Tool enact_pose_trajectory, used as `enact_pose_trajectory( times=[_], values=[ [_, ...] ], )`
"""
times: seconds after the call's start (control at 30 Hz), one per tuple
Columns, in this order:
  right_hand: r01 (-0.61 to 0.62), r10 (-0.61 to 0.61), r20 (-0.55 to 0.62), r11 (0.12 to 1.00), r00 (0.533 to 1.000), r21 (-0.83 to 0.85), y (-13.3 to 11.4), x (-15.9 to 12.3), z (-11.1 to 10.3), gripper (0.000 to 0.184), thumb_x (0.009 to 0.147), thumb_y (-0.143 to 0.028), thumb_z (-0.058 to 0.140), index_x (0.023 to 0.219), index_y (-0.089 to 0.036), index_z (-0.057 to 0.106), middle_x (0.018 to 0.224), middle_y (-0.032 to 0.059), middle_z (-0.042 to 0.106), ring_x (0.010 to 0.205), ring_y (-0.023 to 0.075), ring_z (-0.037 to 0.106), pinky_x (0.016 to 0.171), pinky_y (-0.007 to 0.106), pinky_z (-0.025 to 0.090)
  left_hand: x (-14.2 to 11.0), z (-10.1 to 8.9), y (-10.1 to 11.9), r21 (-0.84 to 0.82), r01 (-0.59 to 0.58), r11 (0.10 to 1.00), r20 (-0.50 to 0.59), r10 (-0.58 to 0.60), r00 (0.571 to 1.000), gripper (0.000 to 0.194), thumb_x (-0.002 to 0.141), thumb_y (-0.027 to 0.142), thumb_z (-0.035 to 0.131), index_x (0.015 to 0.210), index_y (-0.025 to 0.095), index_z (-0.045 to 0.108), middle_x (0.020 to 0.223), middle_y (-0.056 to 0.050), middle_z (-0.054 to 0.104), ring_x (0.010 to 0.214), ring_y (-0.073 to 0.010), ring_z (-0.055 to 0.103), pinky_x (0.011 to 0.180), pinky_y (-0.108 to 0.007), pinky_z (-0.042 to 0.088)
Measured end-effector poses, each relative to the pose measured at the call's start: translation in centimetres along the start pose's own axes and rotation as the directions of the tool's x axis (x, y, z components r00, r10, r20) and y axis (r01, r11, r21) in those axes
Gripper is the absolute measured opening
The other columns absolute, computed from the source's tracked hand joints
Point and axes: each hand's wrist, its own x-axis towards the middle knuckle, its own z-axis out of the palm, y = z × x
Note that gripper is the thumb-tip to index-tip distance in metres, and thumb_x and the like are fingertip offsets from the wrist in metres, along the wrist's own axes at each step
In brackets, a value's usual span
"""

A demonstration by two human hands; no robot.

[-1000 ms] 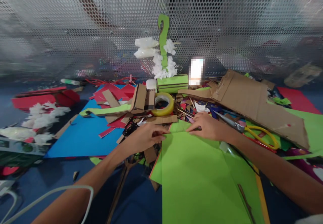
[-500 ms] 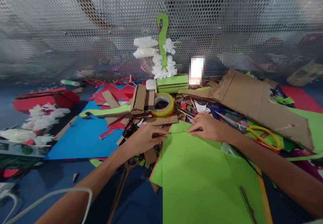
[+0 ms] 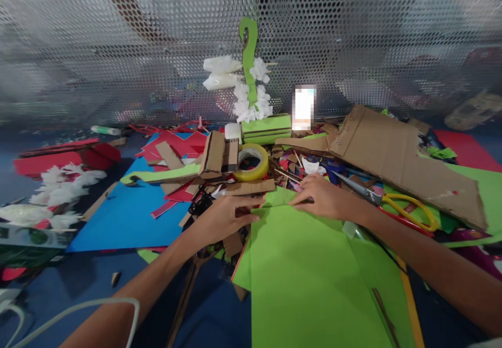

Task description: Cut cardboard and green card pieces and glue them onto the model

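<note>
A large sheet of bright green paper lies in front of me, its far edge folded over in a narrow strip. At the left end of this fold is my left hand, index finger stretched out and thumb slightly apart from it, both at the paper's edge. My right hand is closed on the fold with its fingertips pinched together; the underside of the grip is hidden. Another green sheet shows beneath on the right. A thin brown strip rests on the paper.
Yellow-handled scissors lie by my right forearm, below a big cardboard piece. Beyond my hands are a yellow tape roll, a cardboard piece with a green hook and scraps. Blue paper lies left; a white cable crosses my left forearm.
My left index finger has shifted slightly up along the paper's edge, and the gap to the thumb has widened. The right hand stays on the fold. The view has shifted slightly.
</note>
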Motion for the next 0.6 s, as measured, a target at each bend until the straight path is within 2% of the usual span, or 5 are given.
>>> enact_pose_trajectory(
  times=[0.17,0.4,0.6],
  values=[
    [-0.016,0.016,0.003,1.0,1.0,0.013,0.05,0.02,0.0,0.017,0.091,-0.031,0.077,0.105,-0.028,0.086,0.095,0.0085,0.081,0.094,0.0251,0.066,0.092,0.039,0.041,0.04,0.46,-0.23,0.012,0.009,1.0,-0.062,-0.008,0.998,0.036,0.091,0.041,0.072,0.125,0.031,0.078,0.125,0.001,0.077,0.102,-0.0241,0.075,0.081,-0.026,0.057],
    [0.0,0.0,-0.012,1.0,1.0,0.011,0.24,0.06,0.11,0.017,0.09,-0.031,0.078,0.105,-0.03,0.086,0.098,0.0087,0.081,0.097,0.0263,0.067,0.094,0.039,0.042,0.18,0.45,-0.48,0.038,0.029,0.999,-0.047,-0.028,0.998,0.033,0.091,0.039,0.07,0.121,0.031,0.08,0.118,0.002,0.08,0.093,-0.0231,0.077,0.075,-0.025,0.057],
    [-0.016,0.016,0.017,1.0,1.0,0.014,0.25,0.17,0.13,0.017,0.09,-0.028,0.078,0.105,-0.027,0.086,0.098,0.0091,0.081,0.096,0.0259,0.067,0.093,0.04,0.041,0.15,0.44,-0.29,0.029,0.039,0.999,-0.056,-0.037,0.998,0.032,0.09,0.039,0.071,0.12,0.032,0.08,0.121,0.004,0.079,0.1,-0.0239,0.077,0.081,-0.026,0.058]
  ],
)
